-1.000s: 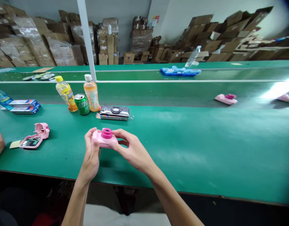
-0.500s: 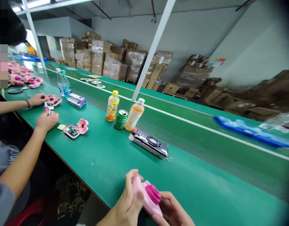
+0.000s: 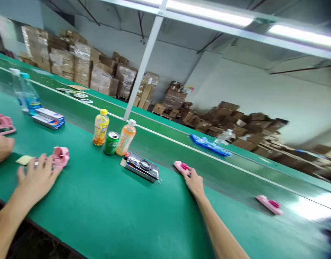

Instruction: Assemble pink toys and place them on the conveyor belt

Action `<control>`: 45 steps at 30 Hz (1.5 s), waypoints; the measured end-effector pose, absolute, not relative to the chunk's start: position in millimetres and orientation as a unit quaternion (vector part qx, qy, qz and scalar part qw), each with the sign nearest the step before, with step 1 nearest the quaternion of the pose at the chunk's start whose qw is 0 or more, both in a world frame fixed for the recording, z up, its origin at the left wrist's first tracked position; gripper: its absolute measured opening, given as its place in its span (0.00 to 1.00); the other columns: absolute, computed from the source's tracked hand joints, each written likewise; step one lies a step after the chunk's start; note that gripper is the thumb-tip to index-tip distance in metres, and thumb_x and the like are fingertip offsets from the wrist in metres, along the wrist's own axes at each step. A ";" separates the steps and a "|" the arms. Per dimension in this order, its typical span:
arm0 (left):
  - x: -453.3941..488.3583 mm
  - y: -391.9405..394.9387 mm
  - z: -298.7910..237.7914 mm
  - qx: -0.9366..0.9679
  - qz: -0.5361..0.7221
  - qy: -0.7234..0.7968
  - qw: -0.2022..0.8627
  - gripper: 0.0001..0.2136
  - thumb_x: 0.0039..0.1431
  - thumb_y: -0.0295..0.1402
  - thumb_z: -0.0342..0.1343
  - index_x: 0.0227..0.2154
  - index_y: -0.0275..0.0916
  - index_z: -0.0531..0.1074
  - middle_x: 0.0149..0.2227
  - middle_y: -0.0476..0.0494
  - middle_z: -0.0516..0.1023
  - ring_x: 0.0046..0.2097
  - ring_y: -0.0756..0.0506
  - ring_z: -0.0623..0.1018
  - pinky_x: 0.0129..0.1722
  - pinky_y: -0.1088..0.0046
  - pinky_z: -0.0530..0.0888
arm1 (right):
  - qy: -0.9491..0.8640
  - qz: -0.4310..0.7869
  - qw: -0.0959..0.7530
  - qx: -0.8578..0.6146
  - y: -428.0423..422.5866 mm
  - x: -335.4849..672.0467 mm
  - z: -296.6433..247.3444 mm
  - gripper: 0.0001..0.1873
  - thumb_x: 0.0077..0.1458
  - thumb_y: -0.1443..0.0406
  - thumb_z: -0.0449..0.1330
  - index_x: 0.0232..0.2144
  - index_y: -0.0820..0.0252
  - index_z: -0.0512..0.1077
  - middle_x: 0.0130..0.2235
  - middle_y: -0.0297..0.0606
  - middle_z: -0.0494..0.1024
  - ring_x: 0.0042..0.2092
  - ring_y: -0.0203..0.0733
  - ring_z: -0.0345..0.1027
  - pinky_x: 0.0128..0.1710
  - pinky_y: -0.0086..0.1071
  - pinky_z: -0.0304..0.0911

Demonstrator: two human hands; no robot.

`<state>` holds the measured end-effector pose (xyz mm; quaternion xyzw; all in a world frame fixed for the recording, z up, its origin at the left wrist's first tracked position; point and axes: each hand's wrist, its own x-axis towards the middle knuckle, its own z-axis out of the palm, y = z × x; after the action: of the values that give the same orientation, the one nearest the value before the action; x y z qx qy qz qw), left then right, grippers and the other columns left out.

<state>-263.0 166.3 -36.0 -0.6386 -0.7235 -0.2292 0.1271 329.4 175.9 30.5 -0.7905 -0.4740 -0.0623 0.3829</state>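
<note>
My right hand [image 3: 195, 182] grips one end of a pink toy camera [image 3: 179, 166] with a magenta lens, at the edge of the green belt. Far to the left, my left hand [image 3: 37, 178] lies over an opened pink camera shell [image 3: 62, 157], its fingers spread and covering most of the part with the circuit board. Whether those fingers press on the shell I cannot tell. A pale yellow pad [image 3: 24, 160] sits beside them. Another pink toy camera [image 3: 269, 205] rests on the belt farther right.
A yellow-capped bottle [image 3: 101, 127], a green can [image 3: 111, 143] and an orange drink bottle [image 3: 126, 137] stand near a black boxed item [image 3: 140, 166]. Blue-white boxes [image 3: 49, 118] lie left. A co-worker's hand [image 3: 2, 149] is at the left edge. A blue tray [image 3: 211, 145] sits across the belt.
Both hands have parted. My right hand has carried the pink camera forward to the belt's edge; my left hand has let go of it and moved left over the opened shell. The view has swung right.
</note>
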 end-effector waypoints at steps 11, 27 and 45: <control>-84.6 27.2 -30.8 -0.702 -0.335 -0.628 0.035 0.25 0.73 0.38 0.39 0.68 0.33 0.58 0.69 0.25 0.62 0.68 0.29 0.63 0.56 0.48 0.69 | -0.637 0.014 0.330 -0.697 57.5 248.1 -0.8 0.41 0.60 0.32 0.39 0.17 0.54 0.68 0.19 0.41 0.71 0.22 0.44 0.67 0.29 0.37 0.66; -111.9 76.4 -7.0 -0.711 -0.394 -0.463 -0.353 0.09 0.64 0.38 0.54 0.43 0.42 0.72 0.44 0.42 0.80 0.47 0.40 0.80 0.50 0.60 0.75 | -0.777 0.237 0.251 -0.527 78.6 50.6 46.1 0.06 0.62 0.70 0.62 0.41 0.59 0.78 0.35 0.37 0.83 0.36 0.41 0.77 0.38 0.30 0.70; -99.1 59.9 -6.1 -0.458 -0.512 -0.419 -0.594 0.24 0.53 0.49 0.67 0.46 0.36 0.75 0.39 0.41 0.84 0.41 0.41 0.85 0.40 0.69 0.81 | -0.835 0.124 0.232 -0.483 81.1 61.2 42.9 0.03 0.64 0.70 0.62 0.37 0.60 0.76 0.38 0.39 0.82 0.39 0.40 0.75 0.39 0.30 0.65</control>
<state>-99.1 59.9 -6.1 -0.4581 -0.4188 -0.5119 -0.5939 61.2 81.1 42.9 -0.4834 -0.8349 0.1243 0.2319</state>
